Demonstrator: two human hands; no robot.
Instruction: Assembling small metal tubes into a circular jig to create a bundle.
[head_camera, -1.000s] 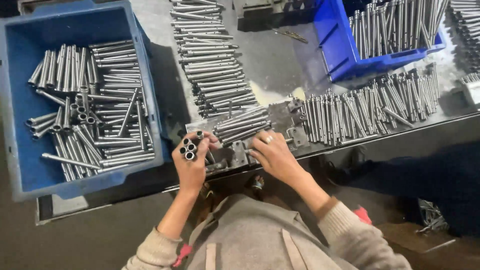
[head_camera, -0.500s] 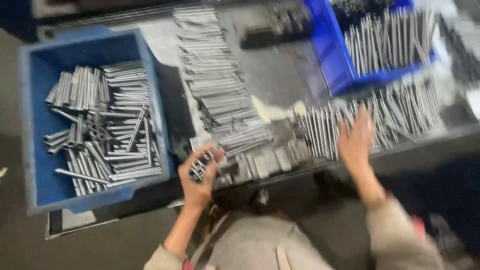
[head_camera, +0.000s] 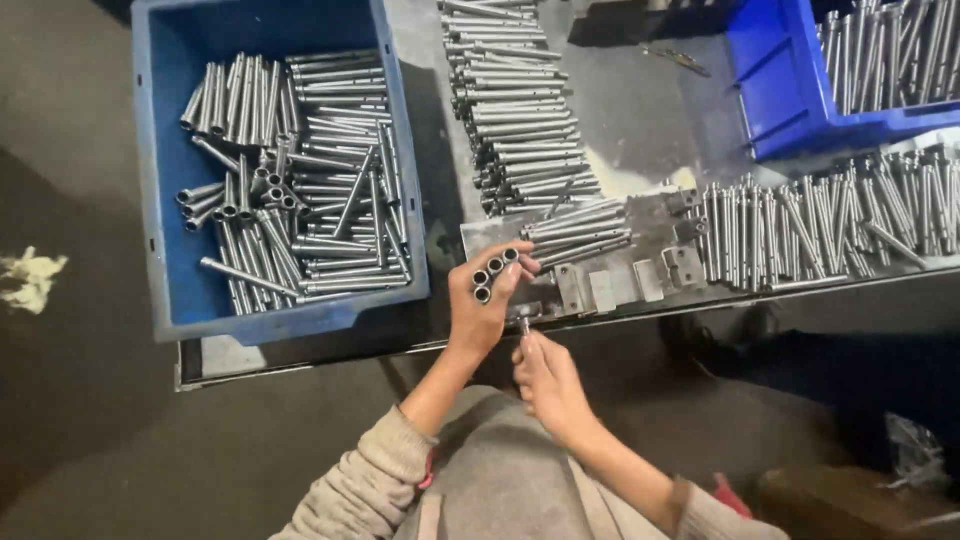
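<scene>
A blue bin (head_camera: 160, 200) of steel tubes sits left of the left hand (head_camera: 482, 310), which grasps a bundle of metal tubes (head_camera: 495, 271) above the table edge (head_camera: 330, 352), while the right hand (head_camera: 545, 375) pinches a small pin (head_camera: 524, 325) just below.

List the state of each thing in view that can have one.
left hand: closed around a bundle of metal tubes
right hand: pinching a single small metal piece
left blue bin: partly filled with tubes
right blue bin: holding tubes
</scene>
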